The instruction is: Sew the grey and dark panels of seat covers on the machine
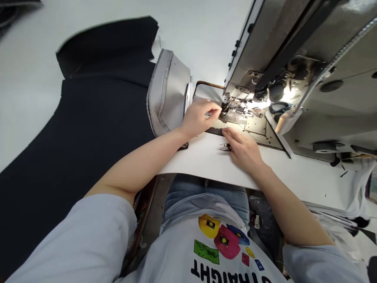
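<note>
My left hand point(202, 116) is at the presser foot point(226, 107) of a sewing machine point(265, 59). Its thumb and forefinger are pinched together; whatever they hold is too small to make out. To the front right of it, my right hand point(246, 151) rests with fingertips at the near edge of the metal bed plate point(259, 131). From under its palm stick the blades of thread snips point(225, 147), which the curled fingers hold. Left of my left hand stands a folded light grey fabric piece point(173, 94) with stitched seams, against a large dark cloth point(103, 114).
A lamp on a bendy metal neck point(287, 122) lights the needle area. Dark-handled scissors point(279, 108) lie behind it on the machine bed. The white tabletop point(200, 157) ends just before my body. Plastic and white cloth point(359, 188) lie at the right.
</note>
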{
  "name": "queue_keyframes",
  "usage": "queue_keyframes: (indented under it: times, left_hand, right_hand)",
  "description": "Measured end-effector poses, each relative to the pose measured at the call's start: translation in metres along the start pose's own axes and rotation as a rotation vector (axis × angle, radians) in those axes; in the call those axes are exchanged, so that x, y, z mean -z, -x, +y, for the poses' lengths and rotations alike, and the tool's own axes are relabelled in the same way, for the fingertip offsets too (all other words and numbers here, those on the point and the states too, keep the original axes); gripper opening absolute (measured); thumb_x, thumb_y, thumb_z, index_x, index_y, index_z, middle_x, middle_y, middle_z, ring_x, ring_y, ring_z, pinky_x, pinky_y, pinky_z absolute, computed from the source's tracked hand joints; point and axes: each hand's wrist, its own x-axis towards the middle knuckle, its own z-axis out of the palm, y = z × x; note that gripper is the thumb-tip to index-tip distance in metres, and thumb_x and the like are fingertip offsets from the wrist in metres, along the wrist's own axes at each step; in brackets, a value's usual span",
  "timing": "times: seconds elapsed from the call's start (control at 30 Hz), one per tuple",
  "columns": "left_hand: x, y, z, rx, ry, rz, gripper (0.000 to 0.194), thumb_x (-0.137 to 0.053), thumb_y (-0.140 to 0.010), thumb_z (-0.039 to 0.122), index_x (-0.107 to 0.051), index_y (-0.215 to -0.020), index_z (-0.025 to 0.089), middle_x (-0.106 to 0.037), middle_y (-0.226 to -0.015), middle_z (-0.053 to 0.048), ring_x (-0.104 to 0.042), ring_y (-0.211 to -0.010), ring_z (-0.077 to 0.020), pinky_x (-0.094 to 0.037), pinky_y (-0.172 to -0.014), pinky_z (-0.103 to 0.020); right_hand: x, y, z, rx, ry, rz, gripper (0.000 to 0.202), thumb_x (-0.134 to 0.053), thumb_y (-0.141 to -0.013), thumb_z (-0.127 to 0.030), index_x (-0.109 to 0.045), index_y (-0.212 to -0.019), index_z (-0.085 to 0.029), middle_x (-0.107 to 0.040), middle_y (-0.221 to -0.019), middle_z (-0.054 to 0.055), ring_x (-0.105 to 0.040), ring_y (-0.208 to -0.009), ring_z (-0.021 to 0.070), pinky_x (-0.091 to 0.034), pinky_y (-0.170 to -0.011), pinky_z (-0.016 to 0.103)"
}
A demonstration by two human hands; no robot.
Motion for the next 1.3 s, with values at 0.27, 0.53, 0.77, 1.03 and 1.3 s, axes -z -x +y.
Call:
queue_keyframes:
  times: [0.27,0.53,0.77,1.03,1.3]
  left_hand:
    - [-0.014,-0.012,-0.01,0.164,-0.09,-0.006,0.016,-0.057,-0.093,0.023,-0.072,-0.095,0.02,-0.07,-0.102,-0.006,-0.061,-0.102,-0.0201,-0.049,-0.095,-0.032]
    - [-0.016,-0.011,-0.003,0.02,-0.145,-0.229,0.022,-0.056,-0.09,0.02,-0.074,-0.078,0.018,-0.066,-0.095,-0.008,-0.058,-0.098,-0.0252,-0.044,-0.095,-0.042]
    - [0.002,0.006,0.004,-0.216,-0.038,-0.371,0.023,-0.053,-0.096,0.026,-0.074,-0.093,0.018,-0.068,-0.1,-0.007,-0.055,-0.098,-0.0235,-0.044,-0.09,-0.037]
    - [-0.007,0.004,0.003,-0.409,-0.11,-0.375,0.026,-0.049,-0.098,0.024,-0.069,-0.084,0.017,-0.067,-0.092,-0.008,-0.058,-0.09,-0.0221,-0.043,-0.079,-0.035]
    - [-0.005,0.0,0.001,-0.394,0.152,-0.316,0.03,-0.043,-0.102,0.024,-0.069,-0.117,0.019,-0.071,-0.121,-0.01,-0.061,-0.107,-0.0214,-0.046,-0.092,-0.033]
  right_hand:
    - [-0.006,0.003,-0.001,-0.037,-0.054,0.071,0.06,-0.046,-0.077,-0.003,-0.062,-0.135,-0.011,-0.061,-0.143,0.01,-0.066,-0.115,0.0261,-0.057,-0.084,0.035]
    - [-0.01,-0.016,0.006,-0.315,-0.402,0.132,0.064,-0.046,-0.083,-0.013,-0.056,-0.145,-0.024,-0.053,-0.15,0.01,-0.062,-0.123,0.0273,-0.057,-0.088,0.038]
    - [-0.008,-0.031,0.017,-0.397,-0.966,0.194,0.034,-0.057,-0.086,-0.034,-0.074,-0.113,-0.022,-0.074,-0.113,0.005,-0.067,-0.108,0.0219,-0.053,-0.097,0.039]
    - [0.003,-0.049,0.016,-0.688,-1.241,0.225,0.031,-0.078,-0.069,-0.044,-0.074,-0.089,-0.02,-0.068,-0.078,-0.001,-0.057,-0.067,0.0123,-0.046,-0.056,0.025]
    - [0.003,-0.031,0.002,-0.691,-1.062,0.365,0.025,-0.076,-0.07,-0.044,-0.073,-0.076,-0.02,-0.07,-0.072,0.001,-0.063,-0.067,0.0168,-0.052,-0.066,0.032]
